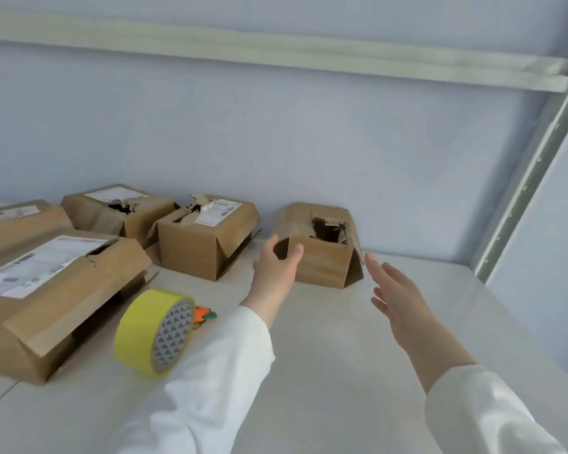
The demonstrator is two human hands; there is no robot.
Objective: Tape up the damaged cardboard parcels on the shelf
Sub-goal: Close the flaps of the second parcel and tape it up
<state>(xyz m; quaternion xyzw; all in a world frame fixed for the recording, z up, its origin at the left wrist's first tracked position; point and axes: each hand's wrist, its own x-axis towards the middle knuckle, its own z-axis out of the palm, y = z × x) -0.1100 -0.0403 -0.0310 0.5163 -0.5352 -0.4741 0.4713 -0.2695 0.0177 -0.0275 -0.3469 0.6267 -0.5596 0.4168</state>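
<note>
Both hands are empty and spread. The left hand [277,267] is cupped, thumb apart, at the left face of the small torn parcel [322,260]; contact cannot be told. The right hand [397,290] is flat, just short of the parcel's right corner. The parcel sits between and just beyond them. The step looks like drawing it closer, and gripping the firm side walls rather than the ripped top should keep the hole from widening. The yellow tape roll [154,332] stands beside the left forearm. The white shipping labels [218,213] on the parcels left of that hand are too blurred to read.
</note>
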